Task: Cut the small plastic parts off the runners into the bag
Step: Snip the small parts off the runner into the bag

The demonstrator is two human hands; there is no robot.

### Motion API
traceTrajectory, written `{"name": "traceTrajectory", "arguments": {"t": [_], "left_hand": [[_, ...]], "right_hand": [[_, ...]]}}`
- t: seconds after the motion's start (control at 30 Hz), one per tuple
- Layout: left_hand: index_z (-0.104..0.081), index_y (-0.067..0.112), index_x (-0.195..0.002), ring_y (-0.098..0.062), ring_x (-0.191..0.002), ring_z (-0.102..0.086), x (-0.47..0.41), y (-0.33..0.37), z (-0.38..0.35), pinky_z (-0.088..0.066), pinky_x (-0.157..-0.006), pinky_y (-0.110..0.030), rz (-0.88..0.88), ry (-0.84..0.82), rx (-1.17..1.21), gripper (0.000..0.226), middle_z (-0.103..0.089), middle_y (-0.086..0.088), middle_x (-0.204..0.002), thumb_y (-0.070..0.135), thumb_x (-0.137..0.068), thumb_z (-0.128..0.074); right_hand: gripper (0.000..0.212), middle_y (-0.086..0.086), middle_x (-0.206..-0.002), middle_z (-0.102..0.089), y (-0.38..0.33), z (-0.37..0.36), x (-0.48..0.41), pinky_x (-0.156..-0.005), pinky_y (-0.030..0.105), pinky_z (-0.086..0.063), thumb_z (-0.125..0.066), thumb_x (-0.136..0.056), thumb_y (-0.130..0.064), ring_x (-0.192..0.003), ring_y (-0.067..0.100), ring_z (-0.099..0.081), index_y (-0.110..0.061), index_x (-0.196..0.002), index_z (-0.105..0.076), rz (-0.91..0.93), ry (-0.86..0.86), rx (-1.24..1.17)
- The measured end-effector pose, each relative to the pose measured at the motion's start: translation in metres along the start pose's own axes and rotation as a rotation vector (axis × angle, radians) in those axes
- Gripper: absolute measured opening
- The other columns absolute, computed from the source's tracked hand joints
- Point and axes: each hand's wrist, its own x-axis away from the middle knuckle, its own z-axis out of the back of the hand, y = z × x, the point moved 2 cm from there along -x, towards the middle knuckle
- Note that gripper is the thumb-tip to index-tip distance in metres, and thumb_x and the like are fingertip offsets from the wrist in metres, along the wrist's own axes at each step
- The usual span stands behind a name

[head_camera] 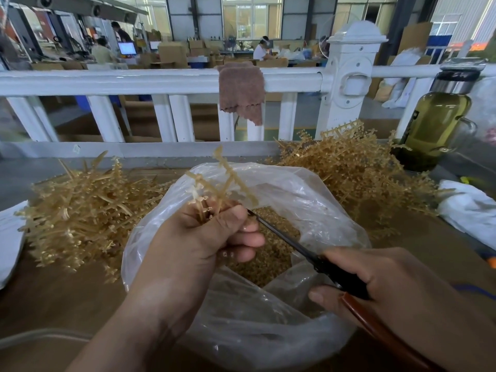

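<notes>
Left hand (204, 237): its grip is clenching a tan runner (228, 181) by the lower stems and holding it over the open mouth of the clear bag (308, 189), with the branches pointing upward. Right hand (389, 285): its grip is grasping a black-bladed cutting tool (284, 237) by the reddish handle. The tip is meeting the runner just beside the left thumb. Small cut parts (271, 253) are lying inside the bag. The bag is sitting on the counter (53, 299) between the left pile (80, 216) and the right pile (357, 170) of runners.
</notes>
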Motion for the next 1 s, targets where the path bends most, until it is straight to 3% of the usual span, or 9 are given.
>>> {"name": "traceTrajectory", "arguments": {"t": [0.27, 0.37, 0.53, 0.7, 1.0], "left_hand": [[-0.079, 0.015, -0.076, -0.023, -0.075, -0.076, -0.0001, -0.0013, 0.0006, -0.056, -0.054, -0.025, -0.016, 0.029, 0.070, 0.015, -0.075, -0.014, -0.080, 0.027, -0.067, -0.075], [-0.079, 0.017, -0.076, -0.024, -0.076, -0.076, 0.0004, -0.0014, 0.0001, -0.057, -0.056, -0.026, -0.036, 0.023, 0.055, 0.019, -0.075, -0.011, -0.079, 0.031, -0.064, -0.076], [-0.079, 0.017, -0.073, -0.023, -0.073, -0.075, 0.0007, -0.0037, -0.0006, -0.057, -0.058, -0.026, -0.078, 0.015, -0.012, 0.020, -0.075, -0.013, -0.079, 0.035, -0.065, -0.077], [-0.079, 0.017, -0.075, -0.024, -0.074, -0.075, 0.0000, -0.0039, -0.0025, -0.056, -0.059, -0.024, -0.085, -0.018, -0.066, 0.023, -0.075, -0.015, -0.079, 0.037, -0.064, -0.078], [-0.079, 0.013, -0.076, -0.026, -0.073, -0.075, -0.0002, -0.0059, -0.0024, -0.057, -0.059, -0.025, -0.081, -0.022, -0.072, 0.026, -0.075, -0.016, -0.078, 0.036, -0.063, -0.079]], "right_hand": [[0.026, -0.021, -0.079, -0.062, -0.0008, 0.0013, 0.0021, -0.062, 0.017, -0.044, -0.062, -0.078, -0.065, -0.072, 0.001, -0.060, -0.044, -0.093, -0.057, -0.006, 0.015, -0.027], [0.035, -0.021, -0.080, -0.062, -0.0002, 0.0026, 0.0023, -0.063, 0.015, -0.045, -0.061, -0.075, -0.067, -0.073, 0.001, -0.060, -0.036, -0.093, -0.060, -0.003, 0.022, -0.026], [0.038, -0.023, -0.078, -0.060, 0.0007, 0.0023, 0.0042, -0.064, 0.012, -0.044, -0.055, -0.075, -0.072, -0.072, -0.001, -0.059, -0.039, -0.093, -0.060, -0.002, 0.042, 0.015], [0.045, -0.021, -0.075, -0.060, 0.0020, 0.0036, 0.0043, -0.059, 0.021, -0.047, -0.046, -0.074, -0.078, -0.070, 0.002, -0.060, -0.040, -0.094, -0.059, 0.007, 0.058, 0.046], [0.044, -0.020, -0.074, -0.060, 0.0049, 0.0048, 0.0043, -0.064, 0.020, -0.047, -0.042, -0.078, -0.079, -0.070, 0.000, -0.059, -0.041, -0.094, -0.058, 0.029, 0.064, 0.048]]}}
